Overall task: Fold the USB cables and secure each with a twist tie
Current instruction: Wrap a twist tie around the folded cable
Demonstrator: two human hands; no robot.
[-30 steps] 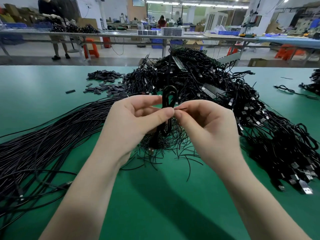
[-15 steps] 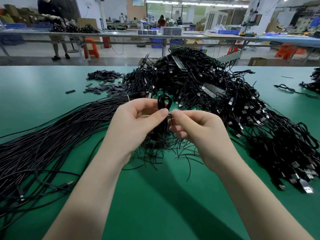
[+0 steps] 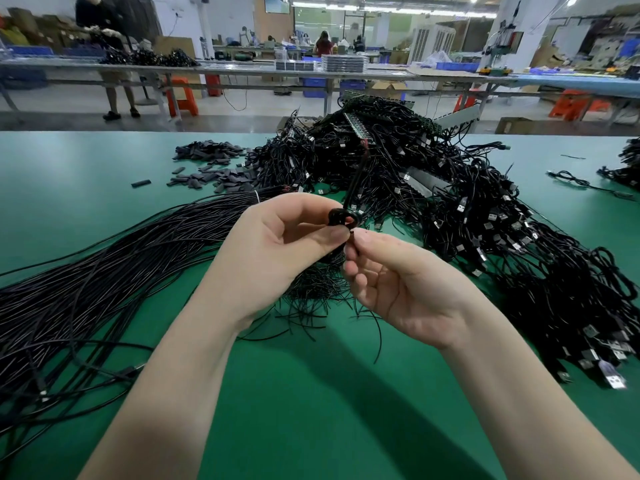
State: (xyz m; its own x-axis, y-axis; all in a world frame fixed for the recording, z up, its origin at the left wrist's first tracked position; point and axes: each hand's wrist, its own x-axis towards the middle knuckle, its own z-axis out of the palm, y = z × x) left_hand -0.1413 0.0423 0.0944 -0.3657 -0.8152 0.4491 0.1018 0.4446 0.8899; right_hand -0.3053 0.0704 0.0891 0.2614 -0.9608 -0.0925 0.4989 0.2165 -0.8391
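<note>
Where no writing reads: left hand (image 3: pixel 277 251) grip pinching folded cable (image 3: pixel 341 218); right hand (image 3: pixel 398 282) grip pinching twist tie (image 3: pixel 352 237).

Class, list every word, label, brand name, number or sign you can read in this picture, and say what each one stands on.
None can be read.
The wall screen at the back is too blurred to show any text.
The plugs in the cable heap show no legible marks.
The bins and cardboard boxes bear nothing readable.
</note>
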